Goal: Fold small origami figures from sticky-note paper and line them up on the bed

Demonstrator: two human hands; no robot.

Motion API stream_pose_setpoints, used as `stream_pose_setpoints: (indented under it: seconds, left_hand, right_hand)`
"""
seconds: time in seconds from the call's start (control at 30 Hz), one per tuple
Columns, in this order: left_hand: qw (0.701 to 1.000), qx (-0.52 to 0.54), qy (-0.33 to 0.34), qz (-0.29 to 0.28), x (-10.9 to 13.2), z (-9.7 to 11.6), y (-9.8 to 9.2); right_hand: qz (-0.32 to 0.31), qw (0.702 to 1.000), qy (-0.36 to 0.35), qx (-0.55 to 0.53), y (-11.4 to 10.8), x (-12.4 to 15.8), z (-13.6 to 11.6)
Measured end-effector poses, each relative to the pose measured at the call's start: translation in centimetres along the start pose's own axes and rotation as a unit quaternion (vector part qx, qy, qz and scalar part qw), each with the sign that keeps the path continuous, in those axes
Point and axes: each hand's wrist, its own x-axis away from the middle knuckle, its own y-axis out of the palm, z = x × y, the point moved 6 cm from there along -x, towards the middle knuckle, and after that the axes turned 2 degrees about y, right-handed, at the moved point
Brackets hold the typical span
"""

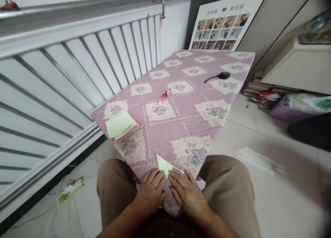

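Observation:
A pale green sheet of paper [163, 164], folded into a triangle, lies on the near end of the table. My left hand [152, 188] rests on its lower left part, fingers stretched out and flat. My right hand [187, 189] lies on the lower right part with its fingers extended, pressing the paper to the cloth. A crease line shows near the middle of the paper. The fingertips hide its lower edge. To the left sits a stack of coloured paper [121, 125], light green on top. Farther off are small pink and red folded paper pieces [164, 95].
A purple flowered tablecloth [160, 132] covers the table. A black round object with a thin tail [223, 75] lies toward the far right. A white radiator [85, 65] runs along the left side. On the floor are a power strip [71, 190] and a purple bin [287, 108].

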Motion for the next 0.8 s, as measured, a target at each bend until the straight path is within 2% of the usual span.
stream_pose_setpoints:
  seconds: [0.13, 0.23, 0.33, 0.4, 0.5, 0.6, 0.7, 0.8]
  left_hand:
    - [0.997, 0.015, 0.011, -0.074, 0.3, -0.2, -0.4]
    - [0.995, 0.030, 0.001, -0.097, 0.2, -0.4, -0.5]
    - [0.994, 0.039, -0.009, -0.099, 0.2, -0.3, -0.3]
    - [0.994, 0.044, -0.012, -0.094, 0.1, -0.3, -0.2]
    - [0.995, 0.046, -0.014, -0.084, 0.0, -0.3, -0.4]
    - [0.996, 0.038, -0.014, -0.076, 0.1, -0.3, -0.6]
    - [0.998, 0.023, -0.026, -0.061, 0.4, -0.1, -0.5]
    - [0.998, 0.013, -0.056, -0.032, 0.9, 0.1, -0.3]
  right_hand:
    - [-0.018, 0.998, 0.016, 0.059, -0.9, 1.9, 2.1]
    - [-0.006, 0.995, 0.052, 0.082, -2.2, 2.6, 3.9]
    - [0.029, 0.992, 0.109, 0.064, -3.6, 1.7, 4.7]
    - [0.053, 0.989, 0.134, 0.031, -4.0, 0.4, 4.2]
    - [0.048, 0.995, 0.088, -0.026, -3.1, -2.0, 1.6]
    - [-0.002, 0.996, 0.075, -0.041, -1.0, -3.6, -0.3]
    - [-0.017, 0.994, 0.104, -0.028, 0.2, -4.1, -0.3]
    - [-0.011, 0.992, 0.126, -0.016, 0.3, -4.3, 0.6]
